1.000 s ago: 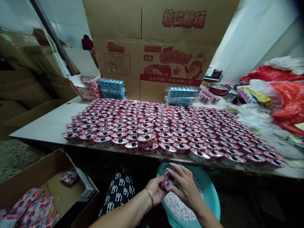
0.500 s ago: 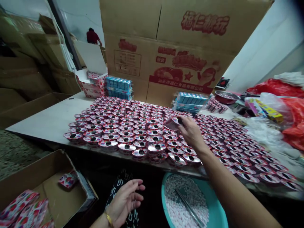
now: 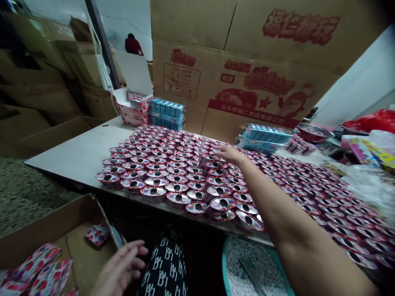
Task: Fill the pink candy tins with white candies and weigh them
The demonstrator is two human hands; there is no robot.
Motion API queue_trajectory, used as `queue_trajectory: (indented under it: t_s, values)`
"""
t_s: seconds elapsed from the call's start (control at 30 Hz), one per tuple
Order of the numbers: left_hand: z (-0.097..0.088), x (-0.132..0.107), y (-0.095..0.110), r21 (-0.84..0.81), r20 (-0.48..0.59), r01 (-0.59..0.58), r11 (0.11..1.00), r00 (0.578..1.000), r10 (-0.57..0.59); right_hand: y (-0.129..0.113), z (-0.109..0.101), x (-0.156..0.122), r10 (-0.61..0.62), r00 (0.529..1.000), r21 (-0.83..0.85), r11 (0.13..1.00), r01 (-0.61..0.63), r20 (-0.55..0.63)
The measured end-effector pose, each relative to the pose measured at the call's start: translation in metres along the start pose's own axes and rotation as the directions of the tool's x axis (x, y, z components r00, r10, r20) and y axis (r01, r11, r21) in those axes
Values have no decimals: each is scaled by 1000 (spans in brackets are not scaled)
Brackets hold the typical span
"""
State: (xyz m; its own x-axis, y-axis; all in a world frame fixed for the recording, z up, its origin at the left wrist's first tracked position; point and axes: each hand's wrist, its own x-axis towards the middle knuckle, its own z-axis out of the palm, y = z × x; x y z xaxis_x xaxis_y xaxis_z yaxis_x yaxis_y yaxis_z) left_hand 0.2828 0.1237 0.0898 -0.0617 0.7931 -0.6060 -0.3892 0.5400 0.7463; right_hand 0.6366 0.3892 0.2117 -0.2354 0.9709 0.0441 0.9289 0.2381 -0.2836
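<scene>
Your right hand (image 3: pixel 228 154) has gone farther out over the table (image 3: pixel 69 152) than half a second ago, when it was carrying a pack above the rows. It is now low over the middle of the standing packs (image 3: pixel 154 191), at the far part of the raised line that runs from near to far on top of the others. One pack (image 3: pixel 207 159) is just beside your fingertips; the hand is blurred and you are seen from behind it, so I cannot tell whether you grip that pack or have let it go. A second ago both your hands were together over the teal basin (image 3: pixel 225 267), around one pack.

Your right arm stretches from the near right corner, the hand held palm down with fingers pointing left. Your left hand (image 3: pixel 125 265) has moved left from the patterned trouser leg (image 3: pixel 165 269) to the right side of the open carton (image 3: pixel 61 217). It holds nothing, its fingers loosely bent and spread, pointing right. Red packets (image 3: pixel 51 273) lie inside that carton. In the basin, near right, a metal tool (image 3: pixel 250 276) rests on white pieces (image 3: pixel 262 258), as it did half a second ago.
</scene>
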Motion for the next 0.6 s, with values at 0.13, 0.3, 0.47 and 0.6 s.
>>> queue_trajectory:
  t_s: [0.13,0.3,0.47,0.6]
  values:
    - [-84,62,32,322,-369,-271,907,847,384,10,-27,-109,28,941,221,974,50,-337]
    - [-158,144,30,824,-239,-118,554,814,529,38,54,-291,274,930,530,765,-366,247]
    - [-139,166,10,879,-172,-72,472,874,455,79,186,-401,447,837,214,826,-522,316]
    - [-117,141,17,831,-258,-61,552,838,481,92,237,-430,561,788,-123,827,-549,255]
